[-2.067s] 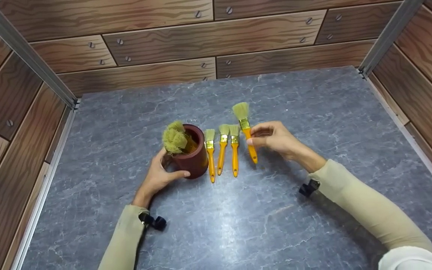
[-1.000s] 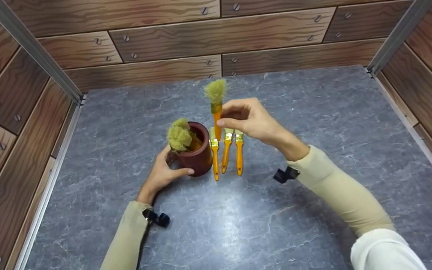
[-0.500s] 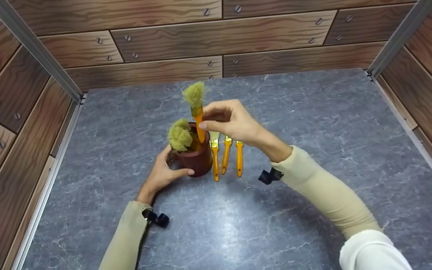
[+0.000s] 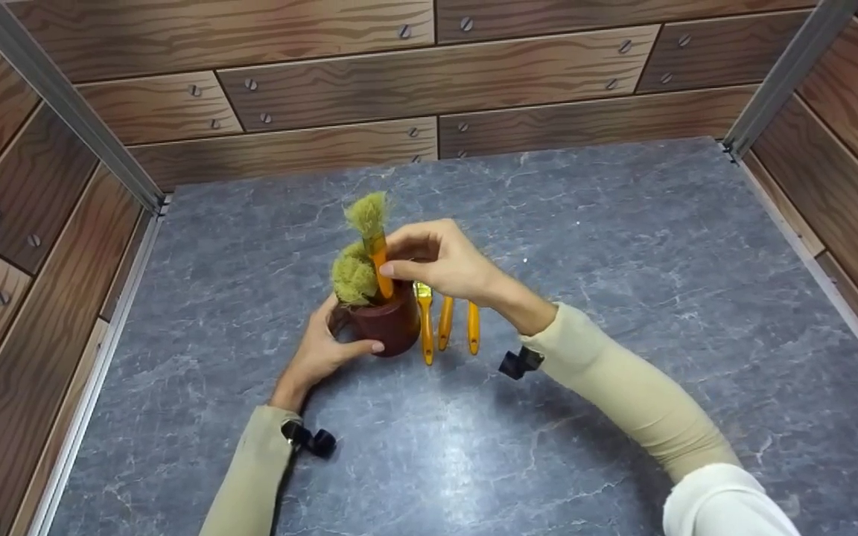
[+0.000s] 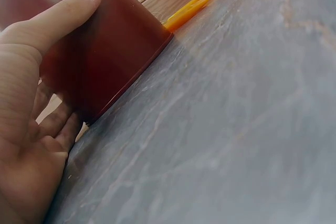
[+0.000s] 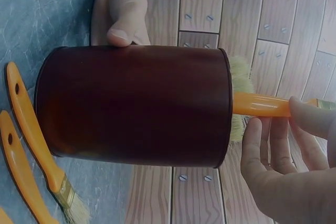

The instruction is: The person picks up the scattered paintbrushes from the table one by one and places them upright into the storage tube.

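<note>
A dark reddish-brown cylindrical cup stands upright on the table, with bushy yellow-green brush bristles sticking out over its left rim. My left hand grips the cup low on its left side, thumb across the front and fingers behind. Above the opening, my right hand pinches a paintbrush by its orange handle between thumb and fingers. Bristles point up, and the handle's lower end is inside the cup's mouth. Right of the cup lie three more paintbrushes, their upper parts partly hidden by the right hand.
The grey marbled table reaches to wood-patterned walls at the back and both sides. Metal posts stand in the corners. Each sleeved wrist carries a small black camera.
My right hand has lifted a paintbrush from the right of the row, carried it left with bristles turned up, and lowered its handle into the cup. The left hand stays at the cup.
</note>
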Tool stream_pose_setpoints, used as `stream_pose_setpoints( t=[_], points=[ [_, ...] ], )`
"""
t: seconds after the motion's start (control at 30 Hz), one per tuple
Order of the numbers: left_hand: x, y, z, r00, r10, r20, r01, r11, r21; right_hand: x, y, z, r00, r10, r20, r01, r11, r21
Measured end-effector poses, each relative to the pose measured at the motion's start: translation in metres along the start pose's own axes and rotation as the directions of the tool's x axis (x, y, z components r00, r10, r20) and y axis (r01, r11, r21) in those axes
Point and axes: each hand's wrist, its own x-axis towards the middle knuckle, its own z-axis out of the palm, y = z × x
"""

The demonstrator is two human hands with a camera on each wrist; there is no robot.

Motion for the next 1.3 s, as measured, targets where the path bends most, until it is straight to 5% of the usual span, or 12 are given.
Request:
stream_pose_setpoints(
  t=[0.63, 1.3],
  points=[
    [0.000, -0.001, 0.001, 1.000, -0.003, -0.008, 0.003, 1.000, -0.019, -0.003, 0.005, 0.005, 0.999, 0.039, 0.013, -0.038, 0.998, -0.042],
    [0.000, 0.002, 0.000, 1.000, -0.007, -0.011, 0.008, 0.999, 0.033, -0.027, 0.009, -0.028, 0.986, 0.088, -0.143, -0.106, 0.986, -0.129]
  ],
)
